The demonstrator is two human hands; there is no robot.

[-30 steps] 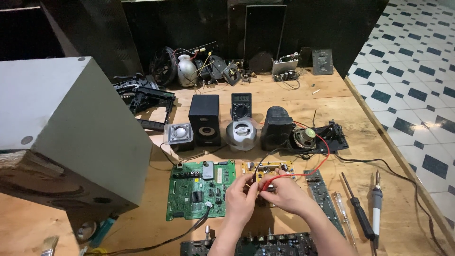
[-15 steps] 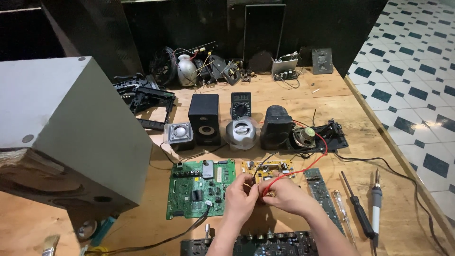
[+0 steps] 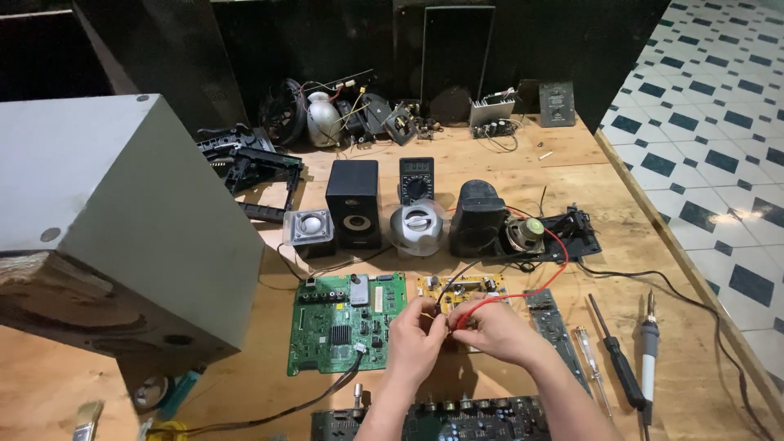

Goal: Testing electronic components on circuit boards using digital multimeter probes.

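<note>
Near the bench's front edge, the left hand (image 3: 415, 339) and right hand (image 3: 490, 331) pinch the thin red lead (image 3: 549, 282) over the small yellow circuit board (image 3: 465, 287). Light and limp, that lead seems best gripped at its tip; the board looks fragile.

Left hand (image 3: 415, 341): bare, no glove, no ring or watch visible | Right hand (image 3: 498, 331): bare, no glove, no ring visible | Forearms: both uncovered, entering frame from 6 o'clock, no sleeve or cuff in view | Wrists: no band or strap seen | Markings: none discernible | Upper arms: out of frame
</note>
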